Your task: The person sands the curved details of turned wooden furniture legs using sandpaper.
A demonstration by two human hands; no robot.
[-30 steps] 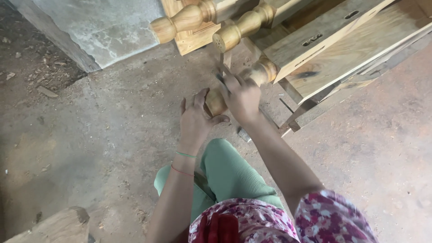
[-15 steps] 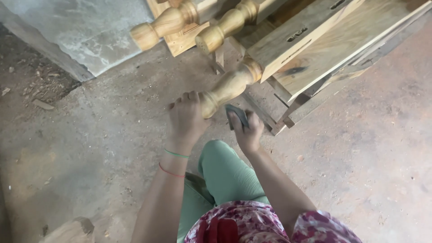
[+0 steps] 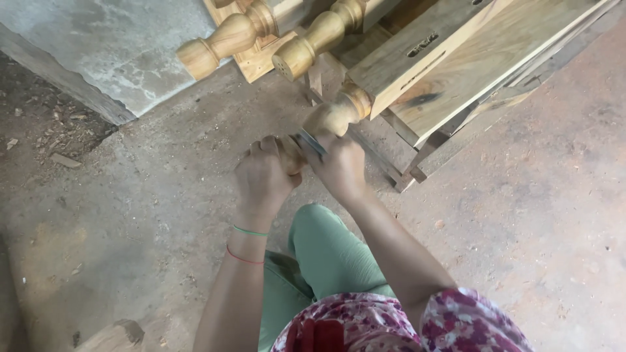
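A turned wooden leg (image 3: 334,116) juts toward me from a pale wooden furniture piece (image 3: 456,52) lying on the floor. My left hand (image 3: 263,179) wraps around the rounded end of this leg. My right hand (image 3: 340,168) presses a small dark grey sanding piece (image 3: 309,142) against the leg just above the left hand. Both hands touch the leg side by side. The tip of the leg is hidden under my fingers.
Two more turned legs (image 3: 225,40) (image 3: 319,36) stick out at the top. Slats and frame parts (image 3: 404,173) lie under the furniture. A grey slab (image 3: 98,58) lies top left on the dusty concrete floor (image 3: 521,215). A wood block (image 3: 114,336) sits bottom left.
My right hand has moved back up the leg with the sanding piece, from beside the leg's lower end to on top of it. The view has shifted slightly.
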